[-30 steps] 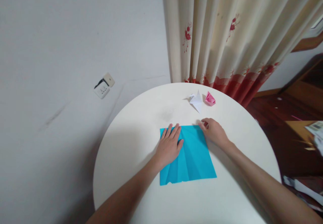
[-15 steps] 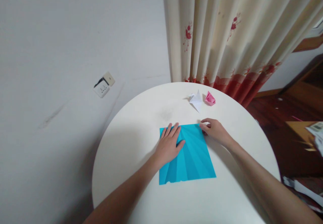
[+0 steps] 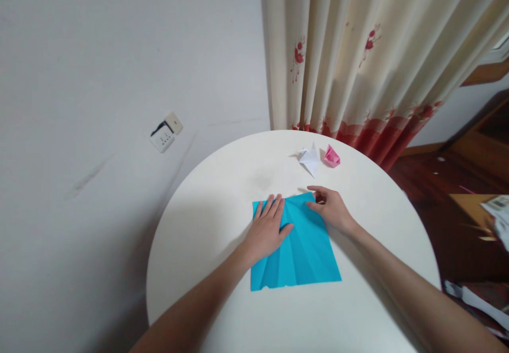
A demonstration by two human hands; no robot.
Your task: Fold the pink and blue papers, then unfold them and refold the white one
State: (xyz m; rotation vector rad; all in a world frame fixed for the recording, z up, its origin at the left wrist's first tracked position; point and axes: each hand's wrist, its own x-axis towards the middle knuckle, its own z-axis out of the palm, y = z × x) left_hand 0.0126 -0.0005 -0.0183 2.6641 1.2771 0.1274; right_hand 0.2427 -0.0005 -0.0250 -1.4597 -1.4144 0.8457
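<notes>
A creased square of blue paper (image 3: 302, 252) lies on a round white table (image 3: 199, 236). My left hand (image 3: 268, 229) lies flat on the sheet's far left part, fingers spread and pressing it down. My right hand (image 3: 330, 208) pinches the sheet's far right corner, which is lifted a little off the table and drawn inward. Beyond my hands, near the table's far edge, sit a folded white paper figure (image 3: 309, 158) and a small folded pink paper figure (image 3: 331, 156).
A pale wall with a loose wall socket (image 3: 166, 132) is on the left. A cream curtain with red flowers (image 3: 358, 61) hangs behind the table. Dark wooden floor and wooden furniture (image 3: 469, 167) lie to the right, with papers (image 3: 499, 215) at the right edge.
My right hand has moved slightly left, pulling the sheet's far right corner up and inward. My left hand stays pressed on the paper.
</notes>
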